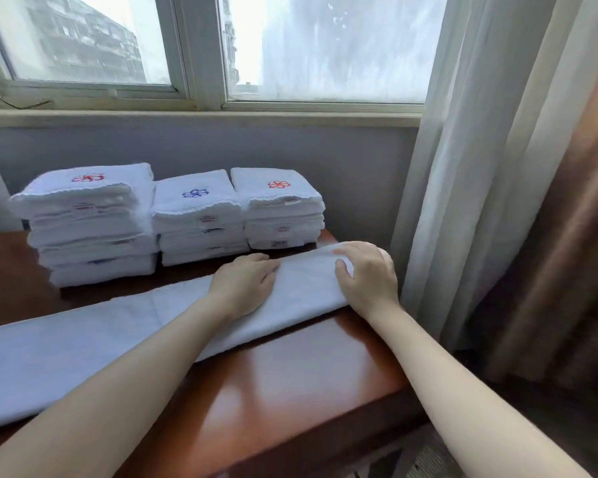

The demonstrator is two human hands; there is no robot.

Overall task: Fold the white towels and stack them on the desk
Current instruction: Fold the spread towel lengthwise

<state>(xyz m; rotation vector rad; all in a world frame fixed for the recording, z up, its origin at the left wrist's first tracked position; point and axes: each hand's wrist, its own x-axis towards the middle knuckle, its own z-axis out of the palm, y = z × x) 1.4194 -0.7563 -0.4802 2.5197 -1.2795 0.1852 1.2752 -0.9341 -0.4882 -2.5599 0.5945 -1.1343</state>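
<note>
A long white towel (125, 326), folded lengthwise into a strip, lies slanted across the reddish-brown desk (290, 384) from the lower left to the far right. My left hand (244, 284) lies flat on the strip, fingers straight, pressing it down. My right hand (366, 274) grips the strip's right end, thumb on top and fingers curled round the edge. Behind them stand three stacks of folded white towels: a left stack (90, 222) and a right stack (280, 208) topped with red emblems, and a middle stack (197, 219) topped with a blue one.
A grey wall and a window sill (201, 115) rise behind the stacks. White sheer curtain (463, 188) and brown drape (567, 236) hang just right of the desk, close to my right hand. The desk's right edge drops to the floor.
</note>
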